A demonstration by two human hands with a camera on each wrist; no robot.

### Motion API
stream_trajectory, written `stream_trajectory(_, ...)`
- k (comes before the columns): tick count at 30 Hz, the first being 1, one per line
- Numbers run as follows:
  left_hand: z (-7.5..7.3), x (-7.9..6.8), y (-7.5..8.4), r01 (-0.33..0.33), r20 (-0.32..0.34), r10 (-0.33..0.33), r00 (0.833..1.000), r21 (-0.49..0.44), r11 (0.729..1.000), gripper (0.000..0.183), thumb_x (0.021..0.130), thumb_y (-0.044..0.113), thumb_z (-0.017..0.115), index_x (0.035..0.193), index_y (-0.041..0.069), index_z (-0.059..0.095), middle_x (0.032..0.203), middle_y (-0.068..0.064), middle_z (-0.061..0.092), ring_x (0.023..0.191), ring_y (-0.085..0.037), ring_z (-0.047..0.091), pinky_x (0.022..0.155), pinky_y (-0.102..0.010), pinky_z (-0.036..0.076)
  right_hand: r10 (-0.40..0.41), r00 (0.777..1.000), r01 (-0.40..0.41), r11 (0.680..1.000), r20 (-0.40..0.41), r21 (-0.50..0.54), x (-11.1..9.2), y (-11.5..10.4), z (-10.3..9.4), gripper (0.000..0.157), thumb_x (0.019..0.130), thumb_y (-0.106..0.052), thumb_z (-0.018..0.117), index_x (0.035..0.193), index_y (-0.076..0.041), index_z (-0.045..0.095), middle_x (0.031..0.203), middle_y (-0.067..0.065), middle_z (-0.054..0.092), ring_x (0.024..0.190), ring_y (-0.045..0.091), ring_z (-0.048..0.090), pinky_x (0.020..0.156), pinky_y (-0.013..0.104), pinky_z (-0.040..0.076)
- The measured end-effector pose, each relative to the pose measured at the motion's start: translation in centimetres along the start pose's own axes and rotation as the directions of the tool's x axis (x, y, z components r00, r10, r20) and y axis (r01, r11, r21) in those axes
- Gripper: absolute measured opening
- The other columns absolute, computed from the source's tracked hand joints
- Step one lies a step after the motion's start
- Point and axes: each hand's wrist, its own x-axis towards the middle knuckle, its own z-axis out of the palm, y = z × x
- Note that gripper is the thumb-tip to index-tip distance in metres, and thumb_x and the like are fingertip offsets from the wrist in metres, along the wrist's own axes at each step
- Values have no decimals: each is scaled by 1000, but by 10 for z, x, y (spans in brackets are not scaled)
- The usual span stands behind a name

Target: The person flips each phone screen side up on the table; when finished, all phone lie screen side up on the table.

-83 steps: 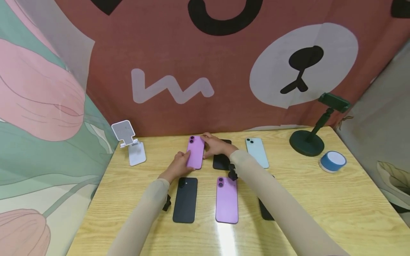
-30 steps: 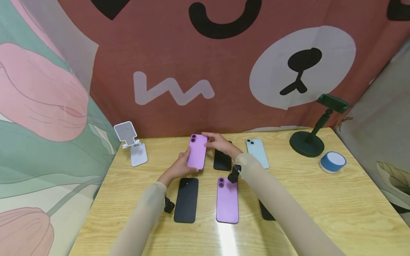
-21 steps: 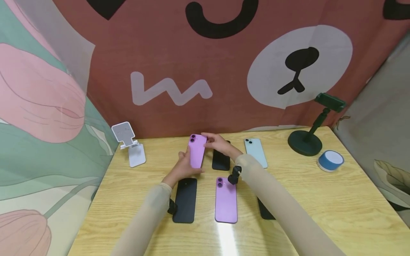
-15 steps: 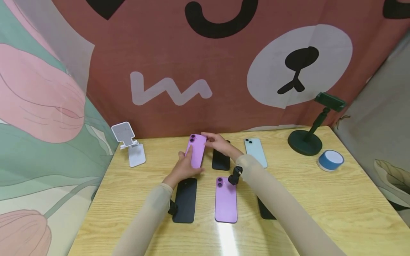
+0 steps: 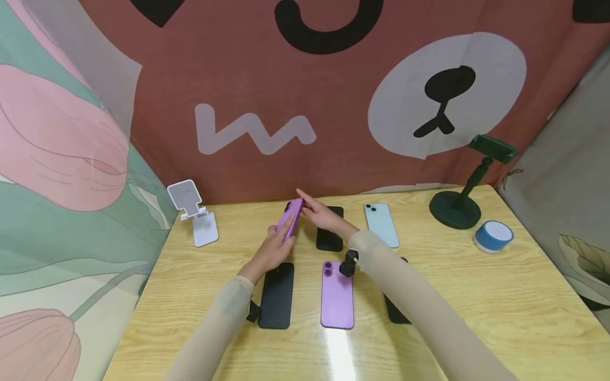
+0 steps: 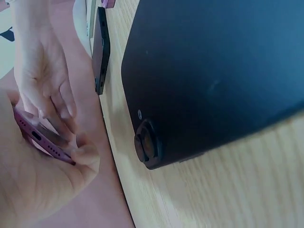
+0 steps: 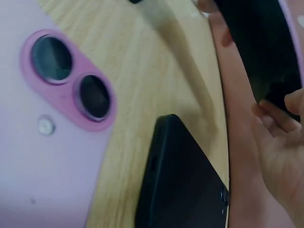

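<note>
Both hands hold a purple smartphone (image 5: 289,218) raised and tilted near the table's back edge, its side edge turned toward the head view. My left hand (image 5: 271,248) grips its lower part, fingers along the back. My right hand (image 5: 321,214) pinches its upper right corner; in the right wrist view the thumb and fingers are at the end of its dark screen (image 7: 266,47). The left wrist view shows the purple bottom edge (image 6: 40,135) with its port. Beneath my left wrist lies a black phone (image 5: 276,299). Another black phone (image 5: 330,238) is partly behind my right hand.
A second purple phone (image 5: 337,301) lies in the front row; a black phone (image 5: 397,312) is partly under my right sleeve. Farther back are a light blue phone (image 5: 382,226), a white stand (image 5: 205,230), a green stand (image 5: 455,211) and a blue-and-white round item (image 5: 493,236).
The purple phone, flat-looking at first between both hands, has been lifted and turned so its back narrows and its side edge shows. My left fingers have shifted onto its back.
</note>
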Motion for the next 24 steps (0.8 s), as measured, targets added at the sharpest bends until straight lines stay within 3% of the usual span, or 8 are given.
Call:
stream_trajectory(5,-1,3,1,-71,4,72,997,-106,992,60,98,23,33,153,29,10,148,-21,28,118,-38,42,97,-57,35,-36,999,34,992,-15,-120,0,0,6,71,99,-1,42,150,-3,-7,147,26,30,133,34,36,107,38,33)
stream_trajectory(7,-1,5,3,-74,11,78,997,-192,979,60,98,20,29,153,28,9,153,-15,23,110,-39,47,90,-55,41,-21,1000,19,995,-22,-96,1,1,7,72,100,-5,43,151,-5,-8,149,24,28,133,34,35,107,38,33)
stream_trajectory(9,-2,7,4,-42,35,56,998,-329,944,59,98,19,25,153,28,7,155,-15,19,99,-38,52,78,-47,47,4,1000,-6,997,-29,-79,0,0,8,73,100,-11,45,152,-8,-6,152,21,24,134,33,34,106,39,33)
stream_trajectory(10,-2,7,5,-16,55,42,998,-408,913,59,98,18,23,153,28,6,155,-16,17,92,-38,55,71,-42,48,22,999,-24,998,-29,-65,0,-1,8,74,100,-13,46,152,-11,-5,153,19,20,135,34,33,105,40,34)
stream_trajectory(12,-3,7,7,54,102,4,995,-564,824,58,99,20,20,153,29,4,153,-20,17,78,-36,56,58,-33,47,62,998,-63,997,-23,-45,-1,-4,8,75,99,-19,48,153,-17,-4,156,15,13,136,34,30,104,41,37)
stream_trajectory(16,-7,5,8,129,165,-2,986,-762,634,55,100,23,15,152,36,5,149,-19,22,78,-31,59,55,-27,47,107,994,-107,994,-5,-5,-3,-9,5,76,98,-23,51,153,-25,-1,158,11,8,131,37,36,98,44,42)
stream_trajectory(20,-11,5,5,140,181,34,983,-853,503,52,101,24,18,149,43,14,145,-18,30,91,-43,61,61,-33,54,108,993,-108,994,-39,-6,-5,-9,2,73,96,-18,55,154,-25,10,158,5,12,113,34,48,91,40,44)
stream_trajectory(24,-14,3,-1,135,169,52,984,-911,390,52,103,17,18,152,33,13,145,-22,30,108,-54,51,67,-37,56,115,989,-115,993,-91,2,-6,-7,-1,64,95,-14,58,151,-17,26,154,6,26,96,23,49,85,33,44)
